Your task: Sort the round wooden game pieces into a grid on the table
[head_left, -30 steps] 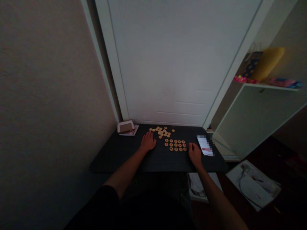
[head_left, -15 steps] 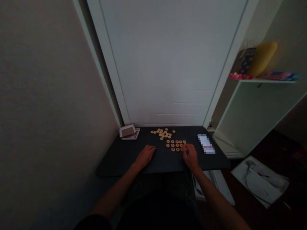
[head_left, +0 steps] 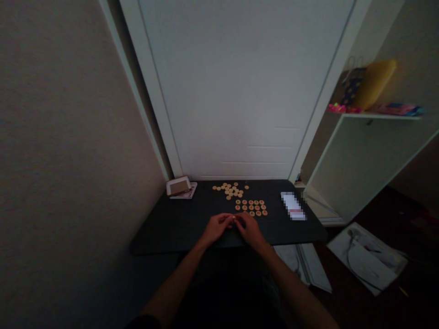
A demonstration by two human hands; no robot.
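My left hand (head_left: 218, 227) and my right hand (head_left: 250, 228) meet over the near middle of the black table, fingers closed. Between their fingertips shows a small pale wooden disc (head_left: 234, 219), a Chinese chess piece by its look, mostly covered by the fingers. Just beyond my right hand, more round chess pieces (head_left: 251, 208) with dark or red marks lie in neat rows. My right hand partly covers the near left of these rows. Farther back, a loose cluster of plain-looking discs (head_left: 232, 192) lies scattered, some touching or overlapping.
The black table (head_left: 164, 230) stands against a white door (head_left: 236, 91). Two stacked shallow boxes (head_left: 180, 186) sit at its back left corner. A blurred bright phone-like object (head_left: 293, 205) lies on the right. Beyond are a shelf (head_left: 380, 115) and a white flat box (head_left: 368, 258) on the floor.
My right hand has moved left from the rows to meet my left hand, which has shifted slightly right and nearer. A piece now shows between them, and the bottom row's right end is uncovered.
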